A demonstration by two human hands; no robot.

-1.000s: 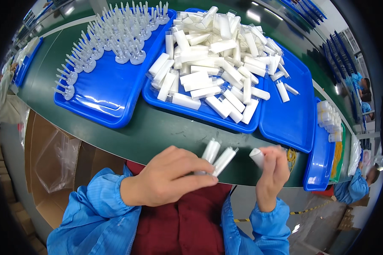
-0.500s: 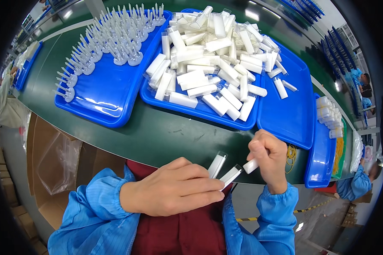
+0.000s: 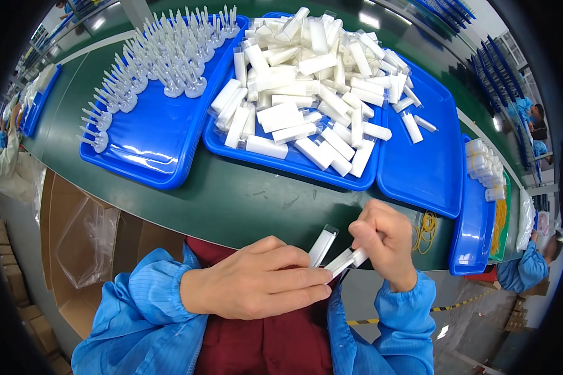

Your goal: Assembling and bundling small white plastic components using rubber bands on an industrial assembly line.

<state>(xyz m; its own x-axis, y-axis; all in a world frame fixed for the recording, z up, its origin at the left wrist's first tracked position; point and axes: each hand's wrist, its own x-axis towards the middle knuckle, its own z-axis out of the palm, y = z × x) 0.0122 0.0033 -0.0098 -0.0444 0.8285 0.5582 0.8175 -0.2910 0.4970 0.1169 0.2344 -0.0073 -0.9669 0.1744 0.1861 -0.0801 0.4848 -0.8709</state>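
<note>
My left hand (image 3: 259,281) is closed around two slim white blocks in clear plastic sleeves, over my lap by the table's near edge. One sleeved block (image 3: 322,247) points up and away; the other sleeved block (image 3: 339,263) lies to its right. In my closed right hand (image 3: 386,240) is a small white piece (image 3: 360,257), its lower end poking out below the fingers. That end meets the open tip of the right-hand sleeve; whether it goes inside, I cannot tell.
A blue tray (image 3: 222,145) heaped with similar white blocks stands ahead. Left of it, another blue tray (image 3: 150,134) holds pronged translucent parts. An overlapping blue tray (image 3: 419,169) carries a few blocks. Yellow rubber bands (image 3: 426,232) lie right of my right hand; a cardboard box (image 3: 56,212) stands lower left.
My right hand has moved a little left and down, bringing its white piece from just apart to against the end of the right-hand sleeve. My left hand has barely shifted.
</note>
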